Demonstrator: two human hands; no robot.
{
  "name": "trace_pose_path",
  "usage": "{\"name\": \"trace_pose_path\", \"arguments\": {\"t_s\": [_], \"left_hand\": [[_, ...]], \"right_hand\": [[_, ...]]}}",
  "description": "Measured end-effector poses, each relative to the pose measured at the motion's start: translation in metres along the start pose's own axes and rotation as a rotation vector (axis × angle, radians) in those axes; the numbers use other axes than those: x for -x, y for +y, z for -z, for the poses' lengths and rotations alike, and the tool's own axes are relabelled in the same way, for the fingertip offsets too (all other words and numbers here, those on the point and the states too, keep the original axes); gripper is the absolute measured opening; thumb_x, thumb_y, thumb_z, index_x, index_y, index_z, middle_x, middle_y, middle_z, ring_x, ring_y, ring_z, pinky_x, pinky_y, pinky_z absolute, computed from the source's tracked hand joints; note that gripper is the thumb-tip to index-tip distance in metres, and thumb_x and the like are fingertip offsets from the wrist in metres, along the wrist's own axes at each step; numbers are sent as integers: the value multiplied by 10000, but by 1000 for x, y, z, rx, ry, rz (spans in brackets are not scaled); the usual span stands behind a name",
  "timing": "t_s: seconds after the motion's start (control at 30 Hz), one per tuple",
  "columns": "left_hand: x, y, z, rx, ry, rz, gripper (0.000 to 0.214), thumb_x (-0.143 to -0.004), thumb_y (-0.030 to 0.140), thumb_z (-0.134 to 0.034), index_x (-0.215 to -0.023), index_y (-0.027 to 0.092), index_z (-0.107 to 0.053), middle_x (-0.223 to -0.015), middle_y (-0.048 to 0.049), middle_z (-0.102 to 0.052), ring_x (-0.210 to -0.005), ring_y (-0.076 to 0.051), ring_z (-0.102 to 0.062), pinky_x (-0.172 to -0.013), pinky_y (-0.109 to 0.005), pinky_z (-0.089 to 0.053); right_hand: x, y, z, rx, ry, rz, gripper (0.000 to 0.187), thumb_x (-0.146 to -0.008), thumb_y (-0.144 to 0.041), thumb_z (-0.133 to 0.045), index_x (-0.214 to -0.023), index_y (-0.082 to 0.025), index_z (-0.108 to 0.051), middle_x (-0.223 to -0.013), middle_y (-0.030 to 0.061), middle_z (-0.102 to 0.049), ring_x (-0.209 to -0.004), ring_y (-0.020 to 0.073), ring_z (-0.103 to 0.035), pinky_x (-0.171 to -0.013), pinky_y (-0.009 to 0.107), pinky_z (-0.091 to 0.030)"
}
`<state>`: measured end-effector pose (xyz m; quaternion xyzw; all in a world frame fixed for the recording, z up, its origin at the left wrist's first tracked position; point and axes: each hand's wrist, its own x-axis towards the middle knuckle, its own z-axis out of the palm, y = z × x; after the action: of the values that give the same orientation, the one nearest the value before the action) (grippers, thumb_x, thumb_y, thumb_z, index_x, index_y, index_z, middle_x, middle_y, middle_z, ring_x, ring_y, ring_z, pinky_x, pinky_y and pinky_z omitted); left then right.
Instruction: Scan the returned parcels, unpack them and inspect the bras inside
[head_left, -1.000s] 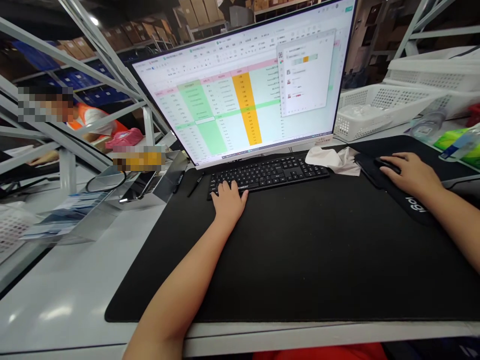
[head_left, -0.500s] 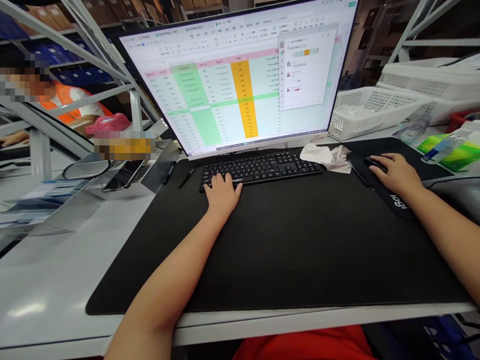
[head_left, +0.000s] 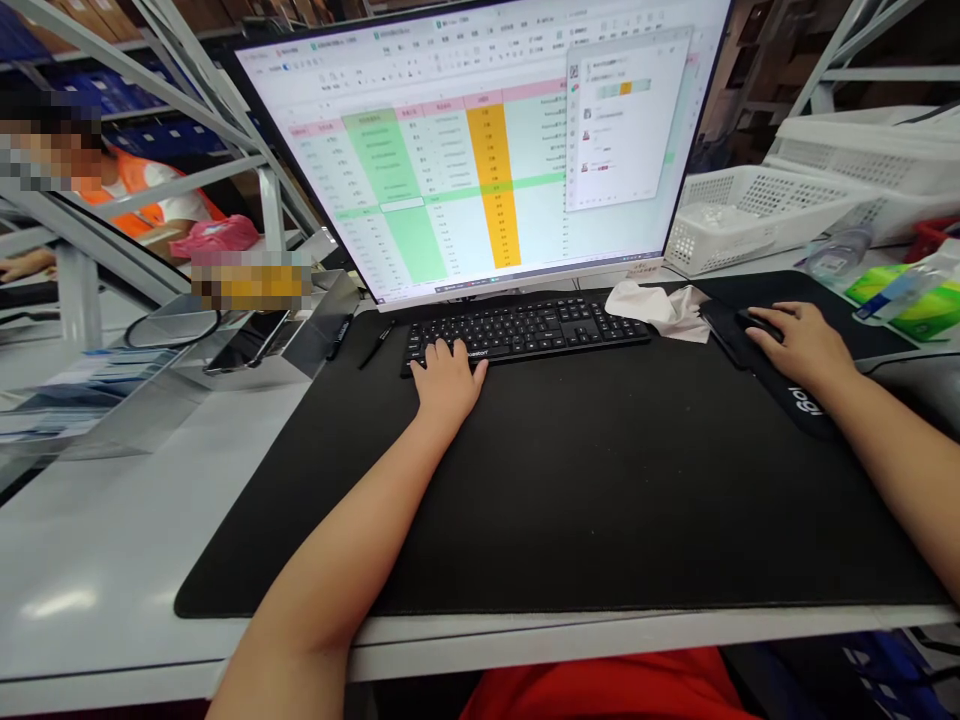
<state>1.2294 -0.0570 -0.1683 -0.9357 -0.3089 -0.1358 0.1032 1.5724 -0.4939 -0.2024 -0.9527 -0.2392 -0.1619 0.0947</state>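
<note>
My left hand [head_left: 446,380] lies flat with its fingers spread on the left end of a black keyboard [head_left: 525,330]. My right hand [head_left: 799,343] is cupped over a black mouse [head_left: 757,323], which rests on a black wrist pad [head_left: 795,395]. Both sit on a large black desk mat [head_left: 600,480]. Behind the keyboard stands a wide monitor [head_left: 487,150] showing a spreadsheet with green and orange columns and a small chat window.
A crumpled white tissue [head_left: 660,305] lies right of the keyboard. White perforated baskets [head_left: 757,205], a plastic bottle [head_left: 836,255] and a green pack [head_left: 911,300] stand at the right. A pen [head_left: 375,347] and clear acrylic stands [head_left: 247,350] are at the left. Another person in orange [head_left: 142,195] sits beyond grey shelf struts.
The view has shifted slightly, so the desk appears a little lower and left. Both hands keep their places on the keyboard and the mouse.
</note>
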Motion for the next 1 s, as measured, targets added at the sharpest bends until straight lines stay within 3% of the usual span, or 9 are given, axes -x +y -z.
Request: {"name": "trace_pose_path", "arguments": {"t_s": [1.0], "left_hand": [[-1,-2,-3,18,43,-14,565,-981,500,-351,-1364,117,-510,-1363,-235,-535,-1282,-382,-465,-1046,-596,-409]], "right_hand": [[6,-12,11,21,7,-26,585,-923,-556,-454,-1410,-236,-516,-1379,145,-524,-1208,323,-566,-992,475,-507]]}}
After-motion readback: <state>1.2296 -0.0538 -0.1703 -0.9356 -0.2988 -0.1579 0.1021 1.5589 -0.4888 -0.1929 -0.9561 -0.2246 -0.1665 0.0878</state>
